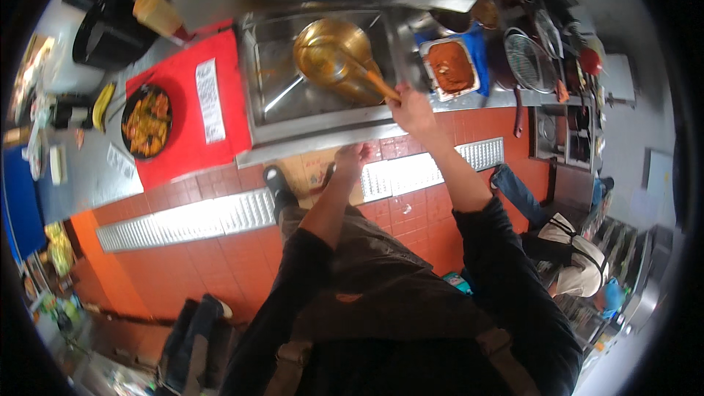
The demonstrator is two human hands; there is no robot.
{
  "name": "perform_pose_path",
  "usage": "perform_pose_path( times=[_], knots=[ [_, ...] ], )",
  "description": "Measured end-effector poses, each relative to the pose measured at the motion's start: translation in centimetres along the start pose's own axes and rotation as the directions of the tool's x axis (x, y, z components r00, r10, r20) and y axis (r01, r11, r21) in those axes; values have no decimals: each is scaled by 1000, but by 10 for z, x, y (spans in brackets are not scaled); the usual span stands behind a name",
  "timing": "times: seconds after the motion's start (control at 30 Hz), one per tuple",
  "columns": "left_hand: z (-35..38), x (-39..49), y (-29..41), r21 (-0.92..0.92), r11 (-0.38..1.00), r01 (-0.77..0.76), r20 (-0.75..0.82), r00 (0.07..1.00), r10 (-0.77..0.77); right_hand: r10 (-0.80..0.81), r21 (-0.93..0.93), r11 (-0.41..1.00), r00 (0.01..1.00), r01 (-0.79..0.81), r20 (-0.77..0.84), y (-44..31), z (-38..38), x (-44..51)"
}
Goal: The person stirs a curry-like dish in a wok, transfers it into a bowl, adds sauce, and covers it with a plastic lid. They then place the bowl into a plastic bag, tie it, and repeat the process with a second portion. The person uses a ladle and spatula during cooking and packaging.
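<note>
My right hand (411,107) grips a wooden handle (379,83) at the front right of a stainless steel basin (275,82). The handle runs to a gold-coloured metal pan (316,38) tilted over the basin. Blur hides whether the handle belongs to the pan or to a utensil lying in it. My left hand (352,157) hangs below the basin's front edge, apart from the pan, with fingers curled. I cannot make out anything in it. Right of the basin, a rectangular tub of reddish-brown paste (452,67) rests on a blue cloth (480,55).
On a red mat (184,146) sit a black bowl of cooked food (147,121) and a printed paper slip (210,100). A squeeze bottle (159,12) and a banana (103,105) lie nearby. A strainer (528,60) hangs at right. One co-worker (577,258) bends behind; another person's legs (195,335) show lower left.
</note>
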State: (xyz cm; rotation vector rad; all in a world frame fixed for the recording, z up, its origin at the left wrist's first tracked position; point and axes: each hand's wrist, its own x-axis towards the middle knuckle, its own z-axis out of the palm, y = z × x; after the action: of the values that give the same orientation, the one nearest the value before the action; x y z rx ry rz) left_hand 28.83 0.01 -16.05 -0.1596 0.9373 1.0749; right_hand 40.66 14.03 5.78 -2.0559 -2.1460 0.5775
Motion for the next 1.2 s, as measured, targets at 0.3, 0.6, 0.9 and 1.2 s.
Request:
perform_pose_path(
  times=[0.3,0.6,0.9,1.2],
  knots=[
    [12,-122,137,907,409,-99,313,808,-499,455,641,460,783,-615,425,12,-96,-151],
    [47,-38,297,689,-693,-212,617,674,407,503,964,-56,826,-260,252,54,-200,-190],
    [54,7,323,901,-405,153,-156,987,26,239,375,927,778,-4,-582,131,-263,120],
    [136,-83,306,978,-89,191,-174,971,166,226,240,953,961,-185,-157,115,-260,322]
  ],
)
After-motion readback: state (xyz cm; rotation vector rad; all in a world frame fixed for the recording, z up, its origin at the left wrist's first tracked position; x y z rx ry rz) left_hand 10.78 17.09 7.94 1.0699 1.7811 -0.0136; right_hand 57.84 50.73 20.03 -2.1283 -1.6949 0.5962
